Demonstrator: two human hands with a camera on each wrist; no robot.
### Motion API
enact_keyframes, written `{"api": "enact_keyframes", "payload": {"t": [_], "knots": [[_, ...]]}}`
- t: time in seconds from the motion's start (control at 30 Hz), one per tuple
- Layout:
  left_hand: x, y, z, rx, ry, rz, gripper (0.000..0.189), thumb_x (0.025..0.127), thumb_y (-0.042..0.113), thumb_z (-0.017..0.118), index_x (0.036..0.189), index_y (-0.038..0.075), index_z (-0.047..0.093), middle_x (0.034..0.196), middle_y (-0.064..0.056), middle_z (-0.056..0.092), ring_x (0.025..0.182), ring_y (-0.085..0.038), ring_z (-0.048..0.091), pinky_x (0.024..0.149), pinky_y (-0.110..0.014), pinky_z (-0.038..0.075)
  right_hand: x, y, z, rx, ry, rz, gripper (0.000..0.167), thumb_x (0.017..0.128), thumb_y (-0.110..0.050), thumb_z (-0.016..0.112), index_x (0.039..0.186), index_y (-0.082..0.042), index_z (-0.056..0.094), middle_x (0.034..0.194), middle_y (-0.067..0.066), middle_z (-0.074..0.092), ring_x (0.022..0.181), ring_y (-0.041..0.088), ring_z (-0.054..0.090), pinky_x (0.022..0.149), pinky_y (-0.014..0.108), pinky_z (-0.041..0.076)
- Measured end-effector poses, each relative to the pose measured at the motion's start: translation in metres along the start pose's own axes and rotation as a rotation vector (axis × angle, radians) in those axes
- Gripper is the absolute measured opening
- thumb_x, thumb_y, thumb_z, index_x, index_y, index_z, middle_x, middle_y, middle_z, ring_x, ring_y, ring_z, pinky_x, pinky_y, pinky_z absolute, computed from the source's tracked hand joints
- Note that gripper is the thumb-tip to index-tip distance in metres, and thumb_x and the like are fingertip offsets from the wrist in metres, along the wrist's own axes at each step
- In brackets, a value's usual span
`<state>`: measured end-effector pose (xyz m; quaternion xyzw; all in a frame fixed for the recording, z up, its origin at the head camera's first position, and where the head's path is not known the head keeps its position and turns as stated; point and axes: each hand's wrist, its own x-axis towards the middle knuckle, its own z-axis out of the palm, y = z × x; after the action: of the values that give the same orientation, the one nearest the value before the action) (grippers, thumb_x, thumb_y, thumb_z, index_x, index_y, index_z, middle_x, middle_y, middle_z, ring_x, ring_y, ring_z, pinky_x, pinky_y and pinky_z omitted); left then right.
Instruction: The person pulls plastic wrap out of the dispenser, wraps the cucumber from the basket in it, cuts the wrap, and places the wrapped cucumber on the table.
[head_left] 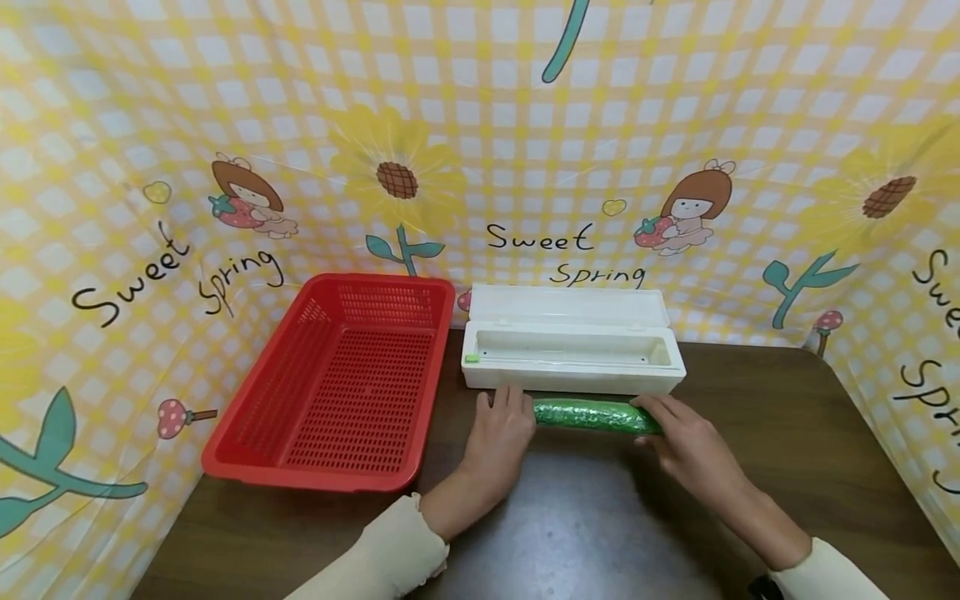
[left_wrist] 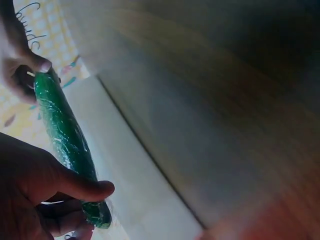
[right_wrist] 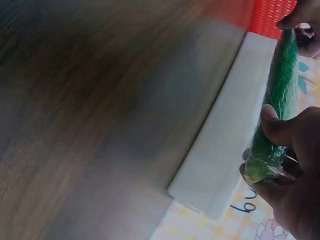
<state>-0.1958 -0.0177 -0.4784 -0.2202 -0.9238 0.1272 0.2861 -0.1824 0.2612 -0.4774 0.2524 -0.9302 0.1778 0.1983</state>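
Observation:
A green cucumber [head_left: 592, 415] in shiny clear plastic wrap lies lengthwise between both hands, in front of the white box. My left hand [head_left: 501, 429] grips its left end, thumb along the near side in the left wrist view. With thumb and fingers my right hand [head_left: 686, 442] holds the right end; in the right wrist view the wrap [right_wrist: 265, 167] bunches loosely there. Behind the cucumber stands a long white wrap dispenser box [head_left: 573, 381], its lid [head_left: 567, 305] raised at the back and a small green piece [head_left: 472, 358] at its left front corner.
A red perforated plastic basket [head_left: 431, 400] stands left of the white box on the dark wooden table [head_left: 585, 533]. A yellow checked cloth [head_left: 510, 167] with printed flowers and figures hangs behind the table and along both sides.

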Motion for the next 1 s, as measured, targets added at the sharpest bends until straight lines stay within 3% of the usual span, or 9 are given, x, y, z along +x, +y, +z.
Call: {"api": "enact_keyframes", "payload": {"t": [0.23,0.33,0.53,0.73,1.0], "knots": [[0.001,-0.002,0.016,-0.200,-0.155,-0.053,0.023,0.075,0.001,0.084,0.088,0.009,0.067,0.086,-0.005,0.057,0.083,-0.020,0.055,0.068,-0.033,0.045,0.004,0.011,0.017,0.025,-0.038,0.021,0.056,0.075,-0.005,0.090,0.125,-0.004,0.065,0.117,0.010,0.070,0.102,0.024,0.070,0.079,0.043,0.059],[0.002,-0.003,0.019,-0.235,-0.202,-0.061,0.021,0.077,-0.001,0.082,0.091,0.008,0.068,0.089,-0.006,0.058,0.086,-0.021,0.056,0.070,-0.034,0.047,0.006,0.014,0.023,0.022,-0.049,0.031,0.056,0.076,-0.006,0.089,0.126,-0.004,0.065,0.118,0.009,0.070,0.106,0.025,0.069,0.082,0.044,0.058],[0.002,-0.004,0.028,-0.249,-0.218,-0.076,0.018,0.080,-0.002,0.077,0.091,0.008,0.067,0.092,-0.008,0.059,0.089,-0.023,0.056,0.070,-0.034,0.046,0.010,0.018,0.037,0.014,-0.033,-0.001,0.057,0.073,-0.001,0.090,0.124,-0.002,0.065,0.117,0.011,0.071,0.109,0.030,0.067,0.088,0.048,0.057],[0.001,-0.005,0.034,-0.276,-0.253,-0.094,0.017,0.082,-0.002,0.074,0.093,0.008,0.066,0.097,-0.009,0.058,0.093,-0.024,0.056,0.071,-0.035,0.045,0.009,0.016,0.047,0.014,-0.103,0.051,0.056,0.076,-0.003,0.087,0.126,-0.001,0.063,0.122,0.014,0.068,0.117,0.032,0.062,0.095,0.049,0.054],[-0.002,-0.004,0.037,-0.287,-0.211,-0.102,0.016,0.082,-0.002,0.074,0.090,0.008,0.064,0.092,-0.009,0.057,0.090,-0.025,0.056,0.068,-0.034,0.043,0.008,0.015,0.050,0.032,-0.099,0.052,0.053,0.077,-0.005,0.088,0.123,-0.004,0.063,0.120,0.011,0.066,0.114,0.029,0.061,0.092,0.047,0.054]]}}
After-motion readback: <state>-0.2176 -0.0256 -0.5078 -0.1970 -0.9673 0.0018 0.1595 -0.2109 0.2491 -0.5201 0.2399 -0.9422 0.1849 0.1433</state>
